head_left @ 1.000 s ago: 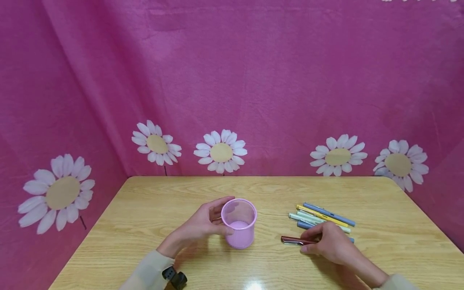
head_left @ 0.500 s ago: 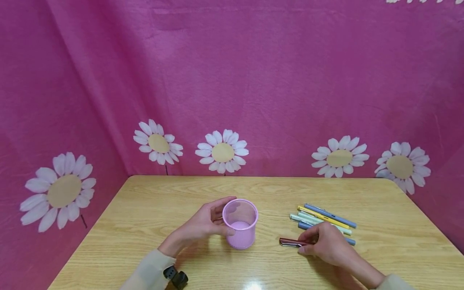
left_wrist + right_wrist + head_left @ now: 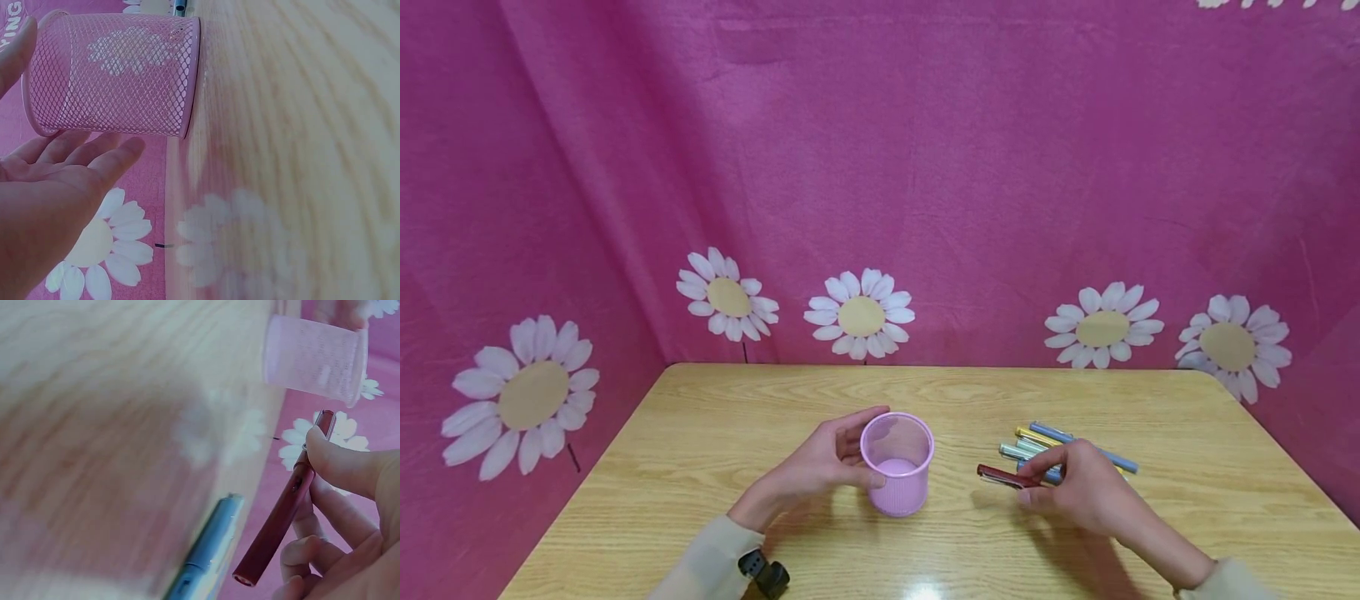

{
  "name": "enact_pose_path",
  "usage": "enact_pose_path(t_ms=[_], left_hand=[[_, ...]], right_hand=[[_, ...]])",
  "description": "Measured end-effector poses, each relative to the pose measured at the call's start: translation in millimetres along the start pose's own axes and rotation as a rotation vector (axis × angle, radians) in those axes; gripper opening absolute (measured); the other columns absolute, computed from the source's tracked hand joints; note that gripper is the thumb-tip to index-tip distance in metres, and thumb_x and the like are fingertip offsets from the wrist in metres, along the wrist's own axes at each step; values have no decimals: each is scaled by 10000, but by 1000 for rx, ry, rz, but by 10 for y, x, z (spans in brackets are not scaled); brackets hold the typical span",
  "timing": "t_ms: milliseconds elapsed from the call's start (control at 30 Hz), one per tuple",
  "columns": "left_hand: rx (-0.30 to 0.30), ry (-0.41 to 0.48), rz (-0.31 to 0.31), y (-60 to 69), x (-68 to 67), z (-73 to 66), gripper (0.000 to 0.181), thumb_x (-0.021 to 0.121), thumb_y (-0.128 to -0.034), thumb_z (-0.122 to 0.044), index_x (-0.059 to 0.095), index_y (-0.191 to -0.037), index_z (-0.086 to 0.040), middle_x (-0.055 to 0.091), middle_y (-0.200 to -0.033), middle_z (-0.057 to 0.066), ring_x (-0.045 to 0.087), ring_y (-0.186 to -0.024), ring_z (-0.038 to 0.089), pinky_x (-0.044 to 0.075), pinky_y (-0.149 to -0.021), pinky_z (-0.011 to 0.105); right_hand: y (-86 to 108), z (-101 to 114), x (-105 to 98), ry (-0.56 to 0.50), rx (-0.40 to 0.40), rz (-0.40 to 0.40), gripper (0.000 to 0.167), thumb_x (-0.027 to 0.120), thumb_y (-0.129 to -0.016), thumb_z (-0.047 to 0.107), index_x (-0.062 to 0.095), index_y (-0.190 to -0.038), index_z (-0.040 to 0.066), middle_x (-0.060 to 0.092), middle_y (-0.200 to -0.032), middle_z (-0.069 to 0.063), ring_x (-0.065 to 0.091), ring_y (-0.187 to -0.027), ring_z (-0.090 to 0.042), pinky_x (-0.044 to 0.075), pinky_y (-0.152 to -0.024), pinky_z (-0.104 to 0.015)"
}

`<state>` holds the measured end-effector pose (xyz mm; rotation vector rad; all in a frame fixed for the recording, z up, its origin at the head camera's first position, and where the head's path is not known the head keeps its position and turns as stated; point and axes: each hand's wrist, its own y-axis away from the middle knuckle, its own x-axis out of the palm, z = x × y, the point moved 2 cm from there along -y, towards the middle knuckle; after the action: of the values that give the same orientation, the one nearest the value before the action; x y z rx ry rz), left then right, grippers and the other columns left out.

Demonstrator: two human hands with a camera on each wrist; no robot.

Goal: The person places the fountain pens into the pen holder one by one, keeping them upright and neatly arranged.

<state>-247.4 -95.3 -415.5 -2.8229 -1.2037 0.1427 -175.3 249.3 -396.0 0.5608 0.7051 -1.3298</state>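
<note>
A pink mesh pen holder stands upright on the table, its inside bare of pens in the head view. My left hand holds it from the left, thumb at the front and fingers along the far side; the left wrist view shows the fingers against the mesh. To the right, my right hand pinches a dark red pen between thumb and fingers. The right wrist view shows this pen raised off the tabletop, its clip end toward the holder.
Beyond and partly behind my right hand lie several pens: blue, yellow and mint green. The wooden table meets a magenta cloth with printed daisies at its back and sides.
My right hand has lifted the dark red pen off the table, moving slightly up and away from me. My left hand and the pen holder have stayed in place.
</note>
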Motion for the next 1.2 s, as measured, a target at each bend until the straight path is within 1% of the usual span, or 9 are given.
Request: enact_pose_path(t_ms=[200, 300, 433, 533, 600, 767, 833, 967, 1200], left_hand=[[-2, 7, -9, 1, 0, -1, 909, 799, -872, 25, 297, -1629, 31, 472, -1552, 281, 460, -1404, 489, 393, -1155, 574], [-2, 13, -15, -3, 2, 3, 897, 806, -872, 27, 319, -1626, 20, 484, -1547, 273, 465, -1403, 485, 399, -1153, 567], [-5, 21, -19, -4, 3, 10, 899, 813, -867, 30, 329, -1624, 13, 493, -1540, 273, 466, -1401, 488, 402, -1150, 571], [-8, 24, -24, -3, 1, 9, 904, 816, -864, 29, 328, -1624, 15, 496, -1539, 269, 467, -1401, 486, 398, -1151, 576], [-10, 24, -27, -3, -1, 6, 904, 817, -865, 25, 327, -1624, 18, 498, -1540, 265, 468, -1403, 480, 394, -1154, 575], [-14, 24, -31, -1, -5, 2, 901, 820, -865, 21, 330, -1621, 23, 501, -1537, 265, 471, -1404, 475, 387, -1159, 574], [-15, 24, -32, 0, -5, -1, 898, 821, -864, 22, 335, -1620, 21, 506, -1533, 267, 474, -1400, 479, 389, -1156, 577], [-21, 20, -33, 3, -8, -6, 903, 821, -860, 25, 338, -1622, 10, 508, -1532, 263, 475, -1398, 476, 391, -1154, 582], [-24, 16, -26, -2, -7, -18, 928, 832, -854, 19, 321, -1629, 9, 507, -1530, 266, 467, -1401, 480, 379, -1159, 594]], right_hand=[[-31, 94, -83, 6, 18, -34, 162, 935, -801, 177, 838, -931, 183, 628, -740, 36, 424, -650, -174, 367, -526, -295], [-41, 147, -116, -6, 17, -56, 175, 942, -790, 175, 844, -936, 173, 592, -715, 22, 393, -646, -170, 345, -525, -295], [-54, 229, -157, -25, -17, -65, 182, 946, -783, 188, 844, -933, 173, 548, -663, 17, 351, -604, -143, 319, -505, -289], [-64, 285, -189, -24, -44, -69, 197, 947, -784, 210, 842, -947, 177, 580, -695, 37, 344, -604, -132, 315, -503, -290], [-72, 325, -211, -23, -61, -71, 197, 944, -787, 222, 840, -950, 182, 559, -690, 47, 337, -603, -124, 316, -504, -289], [-102, 412, -260, -33, -92, -85, 206, 937, -796, 226, 838, -969, 174, 413, -611, 65, 308, -575, -97, 314, -481, -283], [-114, 444, -275, -36, -100, -90, 217, 936, -798, 225, 840, -983, 166, 402, -606, 69, 310, -573, -97, 313, -481, -283], [-131, 510, -303, -26, -113, -96, 210, 927, -813, 235, 847, -994, 164, 421, -618, 62, 315, -591, -118, 289, -499, -288], [-144, 627, -348, -38, -75, -92, 227, 926, -817, 237, 847, -1014, 157, 458, -652, 37, 332, -623, -152, 278, -534, -297]])
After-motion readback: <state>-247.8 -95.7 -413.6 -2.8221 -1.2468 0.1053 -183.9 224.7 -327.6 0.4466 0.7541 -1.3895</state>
